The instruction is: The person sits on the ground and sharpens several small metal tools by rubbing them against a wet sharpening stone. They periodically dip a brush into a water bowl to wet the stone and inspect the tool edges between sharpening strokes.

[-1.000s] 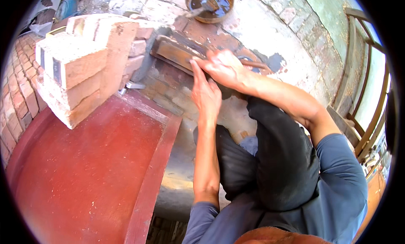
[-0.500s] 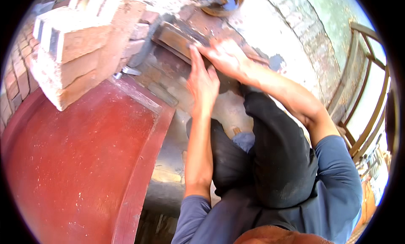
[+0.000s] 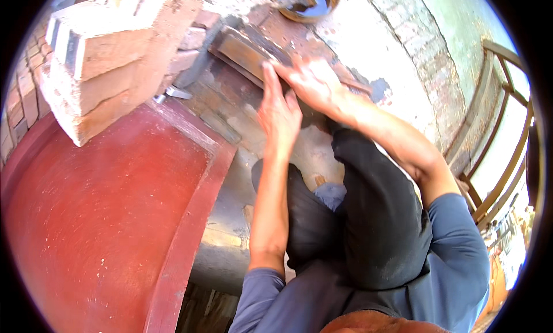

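My left hand point(image 3: 279, 114) and my right hand point(image 3: 315, 85) meet at the near right part of a long brown block point(image 3: 242, 55) lying on the wet brick ground. The fingers of my left hand point forward, pressed together at their tips. My right hand is curled over with fingertips against the left ones; whatever is under them is hidden. Beyond the block sits a round bowl point(image 3: 328, 0) of dark liquid with a brush-like object point(image 3: 300, 0) in it. A metal piece point(image 3: 177, 93) lies left of the block.
A stack of pale bricks point(image 3: 115, 74) stands at the upper left, beside a large red-painted panel point(image 3: 103, 218) with a raised edge on my left. A wooden frame point(image 3: 491, 131) leans at the right. My bent knees point(image 3: 380, 212) are below my hands.
The view has shifted, so the bricks and bowl sit higher in the picture. My two hands stay together at the block, with only slight movement.
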Demonstrator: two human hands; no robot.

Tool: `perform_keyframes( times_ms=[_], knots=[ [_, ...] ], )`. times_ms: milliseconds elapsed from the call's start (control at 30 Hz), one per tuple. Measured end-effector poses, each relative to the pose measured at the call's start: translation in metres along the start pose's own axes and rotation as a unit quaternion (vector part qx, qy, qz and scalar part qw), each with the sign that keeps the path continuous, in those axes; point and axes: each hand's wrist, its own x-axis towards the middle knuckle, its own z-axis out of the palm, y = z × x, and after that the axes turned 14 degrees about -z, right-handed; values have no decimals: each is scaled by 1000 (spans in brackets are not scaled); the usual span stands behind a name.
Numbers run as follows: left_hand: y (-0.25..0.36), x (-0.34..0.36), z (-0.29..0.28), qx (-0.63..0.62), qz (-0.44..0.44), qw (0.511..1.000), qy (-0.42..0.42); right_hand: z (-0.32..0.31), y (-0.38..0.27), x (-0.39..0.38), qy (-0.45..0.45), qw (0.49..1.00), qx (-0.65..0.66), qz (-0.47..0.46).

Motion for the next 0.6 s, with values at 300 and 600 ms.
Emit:
perform_keyframes(
  times_ms=[300, 600],
  knots=[
    [6, -28, -16, -5, 57, 993, 103, -29, 28, 14, -22, 987, 126, 92],
    [6, -21, -13, 126, 21, 991, 43, -15, 47, 14, -166, 951, 228, 129]
  ],
)
